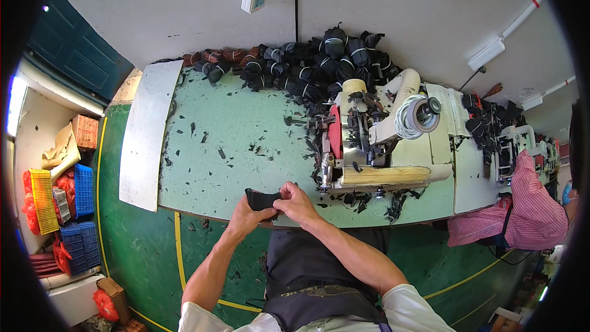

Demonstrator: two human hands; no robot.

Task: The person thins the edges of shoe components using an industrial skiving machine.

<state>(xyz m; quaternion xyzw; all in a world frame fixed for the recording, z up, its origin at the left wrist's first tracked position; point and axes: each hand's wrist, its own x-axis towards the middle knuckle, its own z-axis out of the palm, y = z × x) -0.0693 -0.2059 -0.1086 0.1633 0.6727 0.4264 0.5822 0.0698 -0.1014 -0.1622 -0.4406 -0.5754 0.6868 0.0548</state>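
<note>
Both hands meet at the front edge of the pale green worktable (233, 110). Between them is a small, dark piece of flexible material (263, 200), black and seemingly folded or doubled; whether it is leather or cloth I cannot tell. My left hand (247, 216) grips its left and lower side, thumb pointing right. Closed on its right end are the fingers of my right hand (296, 205). To the right of my hands stands a cream-coloured bench machine (384, 126) with a red guard and a pale bar along its front.
Bundles of tied black pieces (313, 64) line the wall. Dark scraps (255, 147) litter the table, and a white board (142, 141) covers its left end. At right, a person in a pink checked garment (522, 200) sits by another machine. Plastic crates (83, 190) stand far left.
</note>
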